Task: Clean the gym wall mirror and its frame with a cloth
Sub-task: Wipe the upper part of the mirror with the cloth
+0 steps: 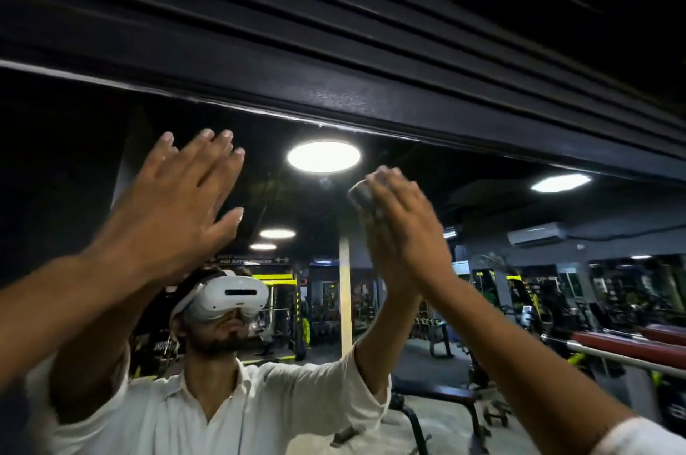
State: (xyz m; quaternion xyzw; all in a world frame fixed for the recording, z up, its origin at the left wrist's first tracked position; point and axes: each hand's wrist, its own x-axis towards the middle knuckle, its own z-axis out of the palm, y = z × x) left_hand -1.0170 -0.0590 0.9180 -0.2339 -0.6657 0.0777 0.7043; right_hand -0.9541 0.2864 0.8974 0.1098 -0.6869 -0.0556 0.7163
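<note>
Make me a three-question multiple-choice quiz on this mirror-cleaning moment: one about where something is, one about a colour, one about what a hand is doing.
1. Where is the dark frame?
A. Above the hands
B. Below the hands
C. Left of the mirror

2. What colour is the sleeve?
A. Red
B. White
C. Green

3. How is the left hand?
A. Fisted
B. Clutching a bottle
C. Open, fingers spread

Key:
1 A, the frame runs along the top edge of the mirror.
2 B, it shows white at the right wrist.
3 C, while the right hand presses the cloth.
</note>
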